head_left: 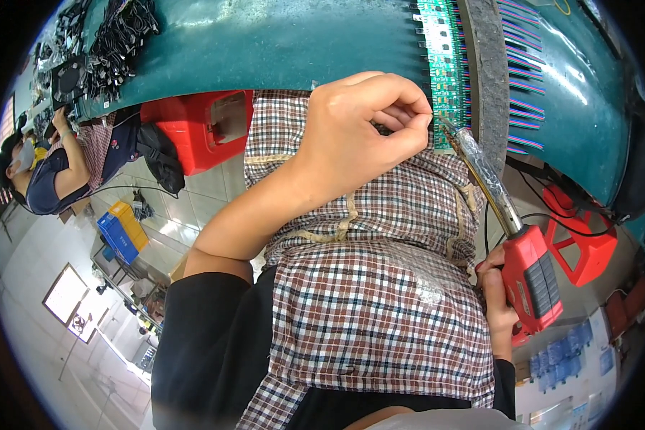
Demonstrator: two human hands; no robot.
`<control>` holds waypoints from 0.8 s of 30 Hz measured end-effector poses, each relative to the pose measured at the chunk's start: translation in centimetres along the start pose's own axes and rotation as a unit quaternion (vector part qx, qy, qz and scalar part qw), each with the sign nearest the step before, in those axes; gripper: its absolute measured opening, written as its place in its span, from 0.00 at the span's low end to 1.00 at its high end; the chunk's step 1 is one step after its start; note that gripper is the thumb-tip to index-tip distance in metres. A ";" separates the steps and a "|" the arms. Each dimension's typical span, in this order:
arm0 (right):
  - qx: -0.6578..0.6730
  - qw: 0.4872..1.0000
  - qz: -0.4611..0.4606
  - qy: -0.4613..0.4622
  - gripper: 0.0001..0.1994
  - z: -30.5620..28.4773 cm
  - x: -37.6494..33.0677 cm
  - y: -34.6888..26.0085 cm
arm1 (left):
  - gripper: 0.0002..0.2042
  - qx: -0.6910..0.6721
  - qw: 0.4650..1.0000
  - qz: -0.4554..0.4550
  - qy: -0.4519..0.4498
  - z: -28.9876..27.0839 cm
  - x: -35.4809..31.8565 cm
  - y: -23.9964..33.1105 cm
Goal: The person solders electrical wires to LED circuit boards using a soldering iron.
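A strip of green circuit boards (446, 80) lies at the near edge of the teal worktop, with short black leads along its left side. My left hand (365, 118) reaches to the strip's near end, thumb and forefinger pinched together at its left edge; whatever sits between them is too small to make out. Lower right, my right hand (496, 294) is wrapped around the handle of a red and black soldering gun (534, 276). Its long metal barrel slants up and left, the tip at the boards close to my left fingertips. Part of the right hand is hidden behind the gun.
A grey bar (489, 86) runs beside the boards, with multicoloured ribbon wires (524, 86) sticking out past it. Black cables (125, 43) are heaped at the far left of the teal worktop (265, 43). Red stools (186, 132) stand below; a co-worker (57, 158) sits left.
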State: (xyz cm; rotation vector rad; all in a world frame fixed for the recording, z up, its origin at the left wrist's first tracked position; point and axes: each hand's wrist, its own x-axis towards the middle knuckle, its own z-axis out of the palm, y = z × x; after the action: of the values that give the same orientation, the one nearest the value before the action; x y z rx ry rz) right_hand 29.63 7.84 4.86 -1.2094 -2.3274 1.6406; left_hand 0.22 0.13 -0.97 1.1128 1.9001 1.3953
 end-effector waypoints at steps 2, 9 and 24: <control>0.000 1.000 0.000 -0.005 0.03 0.0 0.1 0.1 | 0.05 -0.004 1.000 -0.002 0.001 0.0 0.0 0.0; 0.067 0.996 0.054 0.024 0.08 0.1 -0.2 -0.7 | 0.05 -0.003 1.000 -0.005 0.000 0.0 0.0 0.1; -0.009 0.999 0.025 0.042 0.08 0.4 -0.2 -0.2 | 0.05 0.001 1.000 -0.009 -0.004 -0.2 0.0 0.4</control>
State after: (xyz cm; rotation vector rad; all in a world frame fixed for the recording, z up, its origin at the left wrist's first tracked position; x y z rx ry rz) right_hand 29.48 7.36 4.92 -1.3237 -2.2857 1.5550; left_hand 0.21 0.06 -0.55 1.0975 1.9015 1.3772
